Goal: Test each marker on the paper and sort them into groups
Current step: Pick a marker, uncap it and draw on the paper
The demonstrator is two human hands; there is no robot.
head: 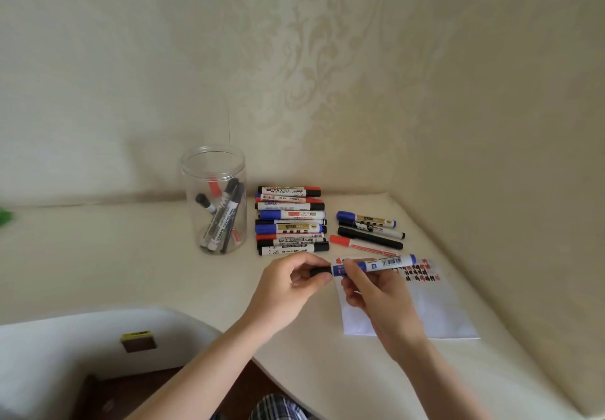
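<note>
My right hand [373, 292] grips a blue and white marker [389, 263] by its barrel, held level above the paper [435, 314]. My left hand [288, 285] pinches the dark cap [320, 271] at the marker's left end. The paper lies on the cream table [131, 272] and carries red and black test marks [419, 272] near its far edge. A row of several markers [291, 221] lies side by side behind my hands. A smaller group of markers [370, 231] lies to its right. A clear jar [214, 200] on the left holds several more markers.
The table ends at a patterned wall corner on the right and at the back. A white chair or fixture [82, 344] with a small yellow-brown block [137, 341] sits at the lower left. Something green [5, 216] shows at the far left edge.
</note>
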